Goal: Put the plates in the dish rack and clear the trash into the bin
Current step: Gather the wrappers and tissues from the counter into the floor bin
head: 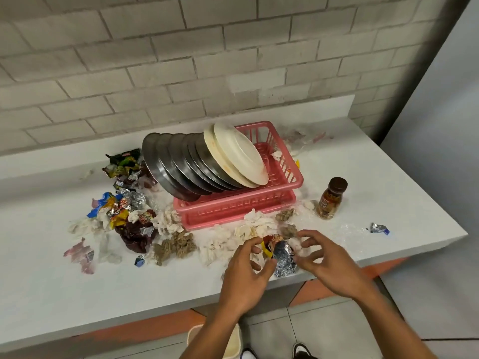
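- The cream bin, bottom middle, is mostly behind the left forearm and cut by the lower edge.
- The print on the brown bottle is too small to read.
- The left hand pinches the foil wrapper, hiding its left part; whether the right hand touches it is unclear.

dish rack: pink plastic
plates: steel plus two cream, tilted on edge inside the rack
trash: wrappers, tissues left/front of rack
bin: cream, on the floor
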Tool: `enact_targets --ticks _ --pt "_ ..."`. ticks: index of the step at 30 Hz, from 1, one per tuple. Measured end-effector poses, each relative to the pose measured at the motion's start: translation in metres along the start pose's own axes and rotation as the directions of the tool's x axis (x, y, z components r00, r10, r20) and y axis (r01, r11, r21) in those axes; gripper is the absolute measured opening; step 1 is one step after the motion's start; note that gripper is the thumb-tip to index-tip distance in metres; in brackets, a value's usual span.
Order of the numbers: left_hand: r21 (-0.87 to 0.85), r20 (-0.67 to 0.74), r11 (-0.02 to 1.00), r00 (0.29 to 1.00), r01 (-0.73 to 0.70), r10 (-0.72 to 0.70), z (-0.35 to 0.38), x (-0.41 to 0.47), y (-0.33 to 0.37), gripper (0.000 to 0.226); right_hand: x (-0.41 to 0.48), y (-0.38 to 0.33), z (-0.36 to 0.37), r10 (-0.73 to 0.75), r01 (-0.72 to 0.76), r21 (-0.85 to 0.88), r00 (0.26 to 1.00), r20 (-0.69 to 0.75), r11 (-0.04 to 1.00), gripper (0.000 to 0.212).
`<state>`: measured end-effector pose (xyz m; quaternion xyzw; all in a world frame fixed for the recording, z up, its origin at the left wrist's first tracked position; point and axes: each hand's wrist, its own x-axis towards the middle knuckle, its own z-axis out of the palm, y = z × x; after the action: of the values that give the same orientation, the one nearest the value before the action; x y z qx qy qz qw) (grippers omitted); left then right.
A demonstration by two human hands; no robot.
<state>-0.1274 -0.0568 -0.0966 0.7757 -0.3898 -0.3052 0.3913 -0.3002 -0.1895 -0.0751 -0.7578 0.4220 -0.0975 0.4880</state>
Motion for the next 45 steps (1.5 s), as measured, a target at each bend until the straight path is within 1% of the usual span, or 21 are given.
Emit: enact_targets --ticks 3,5,8,11,16,20,23,26,30,32,34,37,41,43,45 --pt "0.188 -0.054 0.982 0.999 0.013 -0.003 0.016 0.012 -0.001 0.050 0.005 0.016 0.015 -0.013 0.014 -0.090 1.000 0.003 0.996 0.056" --pt "0.253 -0.080 0.967 0.997 0.037 -0.018 0.022 0.017 0.002 0.040 0.008 0.023 0.022 -0.023 0.021 -0.119 1.000 -0.015 0.993 0.057" --pt "0.276 -0.108 0.958 0.993 0.080 -0.051 0.030 0.023 0.006 0.024 0.016 0.026 0.026 -0.023 0.021 -0.089 0.999 -0.027 0.996 0.049" --pt "0.259 -0.142 0.958 0.986 0.126 -0.091 0.034 0.026 0.012 0.014 0.024 0.029 0.026 -0.012 0.011 -0.027 0.999 -0.031 1.000 0.042" --pt "0.164 -0.275 0.975 0.956 0.153 -0.104 0.036 0.022 0.028 0.014 0.029 0.023 0.015 -0.055 0.058 0.094 0.998 -0.035 0.994 0.035" --pt "0.032 -0.397 0.991 0.911 0.133 -0.110 0.028 0.007 0.043 0.018 0.028 0.007 0.006 -0.133 0.136 0.193 0.991 -0.030 0.972 0.037" --pt "-0.059 -0.490 0.992 0.862 0.114 -0.128 0.019 -0.016 0.052 0.016 0.024 -0.010 0.008 -0.207 0.194 0.257 0.978 0.024 0.947 0.037" --pt "-0.128 -0.587 0.988 0.796 0.087 -0.146 0.011 -0.045 0.053 0.012 0.014 -0.026 0.020 -0.278 0.241 0.303 0.957 0.085 0.922 0.036" --pt "-0.244 -0.650 0.960 0.712 0.137 -0.267 0.006 -0.087 0.035 0.011 -0.004 -0.026 0.056 -0.303 0.221 0.326 0.926 0.226 0.919 0.034" --pt "-0.284 -0.664 0.939 0.667 0.193 -0.338 0.006 -0.111 0.013 0.009 -0.013 -0.019 0.080 -0.294 0.188 0.320 0.899 0.326 0.929 0.034" --pt "-0.324 -0.658 0.907 0.625 0.269 -0.420 0.008 -0.132 -0.016 0.009 -0.020 -0.007 0.108 -0.269 0.155 0.279 0.858 0.437 0.948 0.033" --pt "-0.397 -0.612 0.835 0.567 0.381 -0.550 0.015 -0.151 -0.069 0.014 -0.023 0.016 0.157 -0.182 0.084 0.199 0.817 0.547 0.976 0.034" --pt "-0.479 -0.511 0.729 0.520 0.488 -0.684 0.031 -0.155 -0.134 0.014 -0.018 0.054 0.220 -0.027 -0.034 0.092 0.810 0.586 0.995 0.025" --pt "-0.500 -0.463 0.684 0.503 0.532 -0.730 0.035 -0.153 -0.171 0.014 -0.013 0.075 0.255 0.051 -0.090 0.040 0.817 0.575 0.995 0.024" --pt "-0.499 -0.419 0.650 0.497 0.574 -0.760 0.041 -0.146 -0.208 0.015 -0.004 0.098 0.286 0.088 -0.095 -0.020 0.808 0.583 0.995 0.027"
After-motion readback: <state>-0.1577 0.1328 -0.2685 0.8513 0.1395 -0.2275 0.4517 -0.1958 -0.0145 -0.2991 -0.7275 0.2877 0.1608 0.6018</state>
